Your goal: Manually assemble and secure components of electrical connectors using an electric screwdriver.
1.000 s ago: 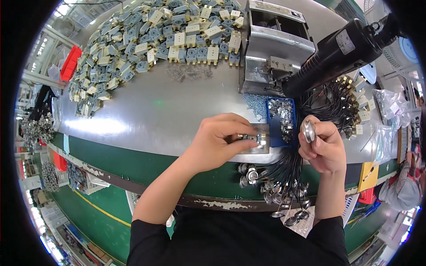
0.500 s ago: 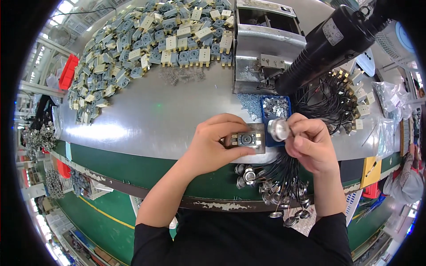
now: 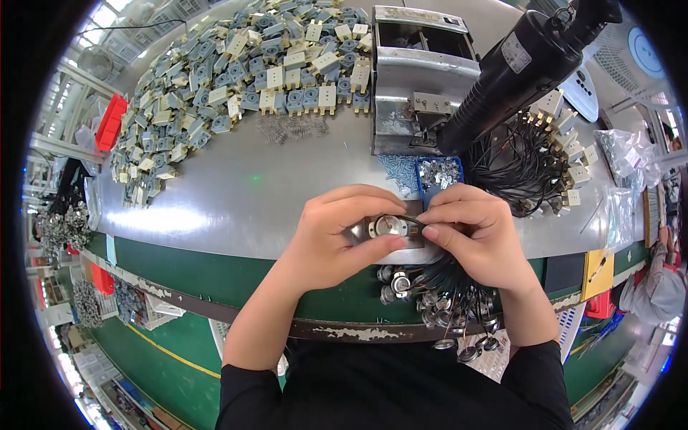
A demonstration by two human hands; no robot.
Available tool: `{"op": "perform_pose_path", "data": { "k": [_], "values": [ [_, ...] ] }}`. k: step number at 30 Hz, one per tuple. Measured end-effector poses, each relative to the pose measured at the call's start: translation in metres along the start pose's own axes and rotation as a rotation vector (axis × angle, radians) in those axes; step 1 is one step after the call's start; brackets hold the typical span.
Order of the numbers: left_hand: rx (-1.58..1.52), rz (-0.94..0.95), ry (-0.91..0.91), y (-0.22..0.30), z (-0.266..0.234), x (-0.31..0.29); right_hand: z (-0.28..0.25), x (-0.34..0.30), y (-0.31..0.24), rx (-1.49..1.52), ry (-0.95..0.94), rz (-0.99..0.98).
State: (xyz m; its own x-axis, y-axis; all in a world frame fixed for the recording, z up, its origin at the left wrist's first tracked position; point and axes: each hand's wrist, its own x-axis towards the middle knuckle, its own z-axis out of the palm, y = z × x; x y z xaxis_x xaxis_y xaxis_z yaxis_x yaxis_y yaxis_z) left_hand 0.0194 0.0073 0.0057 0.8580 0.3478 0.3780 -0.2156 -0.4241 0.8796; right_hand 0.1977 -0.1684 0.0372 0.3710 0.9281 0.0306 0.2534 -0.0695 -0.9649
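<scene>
Both hands, left [image 3: 337, 233] and right [image 3: 473, 233], pinch a metal part [image 3: 390, 228]; blue tray [image 3: 438, 174] holds clips.

Parts heap [image 3: 236, 79] far left, metal fixture [image 3: 419, 72] behind hands, screw tray [image 3: 438, 175] between — wired caps [image 3: 437, 301] below.

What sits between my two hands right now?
In the head view, a small round metal part on a metal block, pinched between left hand and right hand.

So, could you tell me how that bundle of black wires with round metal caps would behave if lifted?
The bundle of black wires would probably flop, since its strands already droop over the bench edge. The round metal caps look dense, so they would likely swing and tangle.
</scene>
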Motion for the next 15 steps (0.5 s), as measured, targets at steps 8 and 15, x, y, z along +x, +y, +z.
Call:
{"op": "perform_pose_path", "data": {
  "k": [8, 15],
  "values": [
    [0.373, 0.083, 0.024, -0.010, 0.015, -0.004, 0.006, 0.005, 0.002, -0.331, 0.094, -0.092],
    [0.231, 0.062, 0.015, -0.040, 0.028, -0.012, 0.006, 0.005, 0.020, -0.448, 0.011, -0.120]
  ]
}}
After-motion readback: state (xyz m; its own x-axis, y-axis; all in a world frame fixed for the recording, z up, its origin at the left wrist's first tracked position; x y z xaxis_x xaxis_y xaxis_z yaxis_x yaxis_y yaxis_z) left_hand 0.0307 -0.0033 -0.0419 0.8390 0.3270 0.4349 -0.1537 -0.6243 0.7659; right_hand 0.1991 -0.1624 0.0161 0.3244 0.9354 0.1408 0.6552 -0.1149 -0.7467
